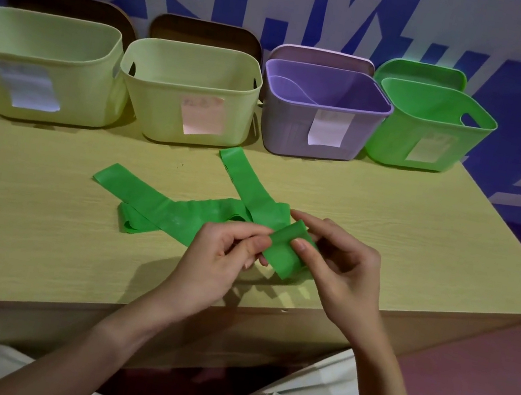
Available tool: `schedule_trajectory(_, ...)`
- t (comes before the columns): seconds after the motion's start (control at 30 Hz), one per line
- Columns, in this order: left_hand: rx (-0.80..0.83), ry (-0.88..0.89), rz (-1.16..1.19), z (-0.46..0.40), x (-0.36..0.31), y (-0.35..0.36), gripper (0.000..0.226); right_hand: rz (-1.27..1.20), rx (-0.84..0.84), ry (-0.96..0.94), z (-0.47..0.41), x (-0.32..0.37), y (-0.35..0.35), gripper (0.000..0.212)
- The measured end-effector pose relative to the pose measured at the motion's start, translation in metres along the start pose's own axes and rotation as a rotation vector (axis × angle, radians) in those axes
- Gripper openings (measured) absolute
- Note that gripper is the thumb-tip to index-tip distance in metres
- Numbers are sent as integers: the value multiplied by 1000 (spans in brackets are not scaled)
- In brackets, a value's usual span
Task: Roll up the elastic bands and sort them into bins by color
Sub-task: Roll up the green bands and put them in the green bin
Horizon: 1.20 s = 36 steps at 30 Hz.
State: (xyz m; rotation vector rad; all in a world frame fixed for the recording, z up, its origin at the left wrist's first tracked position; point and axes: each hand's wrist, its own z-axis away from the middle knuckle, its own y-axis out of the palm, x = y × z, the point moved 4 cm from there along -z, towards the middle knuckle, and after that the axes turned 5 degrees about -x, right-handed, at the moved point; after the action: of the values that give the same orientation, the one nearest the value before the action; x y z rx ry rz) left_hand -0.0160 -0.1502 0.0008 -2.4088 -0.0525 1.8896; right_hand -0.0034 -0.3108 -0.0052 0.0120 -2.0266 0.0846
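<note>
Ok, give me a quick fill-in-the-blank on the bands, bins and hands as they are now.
1. Both hands, left and right, pinch one end of a ____ band.
2. The number of bins along the back of the table is ____.
3. The bin right of the purple bin is ____.
4. Each bin front carries a paper ____.

Missing words: green; four; green; label
</note>
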Motion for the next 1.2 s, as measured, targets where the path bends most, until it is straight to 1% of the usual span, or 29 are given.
schedule_trajectory(0.1, 52, -49, 81, 1, -1, 6, 21, -17, 10, -11, -3, 3, -1, 21)
schedule_trajectory(0.17, 77, -60, 68, 1, 0, 8, 24, -16, 3, -12, -4, 4, -2, 17)
schedule_trajectory(0.23, 110, -40, -10, 1, 2, 7, 21, -1, 1, -12, -4, 4, -4, 18)
schedule_trajectory(0.3, 133, 31, -145, 0, 3, 6, 20, 9, -3, -4, -2, 3, -5, 18)
schedule_trajectory(0.33, 125, 64, -192, 0, 3, 5, 20, 11, -5, 2, -2, 2, -5, 18)
schedule_trajectory(0.43, 45, 81, -216, 1, 3, 2, 13, 32, -10, 12, -1, 2, -3, 18)
schedule_trajectory(0.5, 36, 91, -245, 2, 3, 2, 10, 50, -8, 10, -1, 2, -2, 16)
schedule_trajectory(0.6, 48, 126, -294, 1, 4, 1, 17, 47, -3, 20, 1, 3, -2, 18)
schedule_trajectory(0.7, 23, 70, -188, 1, 1, 1, 15, 39, 7, 42, 3, 4, -3, 25)
schedule_trajectory(0.77, 51, -1, -77, 2, -1, 3, 14, 54, 28, 30, 3, 6, -5, 26)
schedule_trajectory(0.87, 106, -80, 89, 3, -3, 7, 26, 57, 39, 23, 2, 11, -7, 27)
schedule_trajectory(0.97, 163, -88, 135, 3, -1, 9, 41, 76, 72, -24, 3, 14, -7, 27)
schedule_trajectory(1.03, 194, -57, 100, 3, 1, 9, 49, 79, 75, -43, 4, 14, -8, 24)
schedule_trajectory(1.13, 204, -12, -27, 0, 5, 9, 42, 94, 54, -32, 4, 11, -10, 17)
schedule_trajectory(1.2, 166, 42, -162, 0, 7, 7, 39, 101, 50, -21, 4, 9, -10, 15)
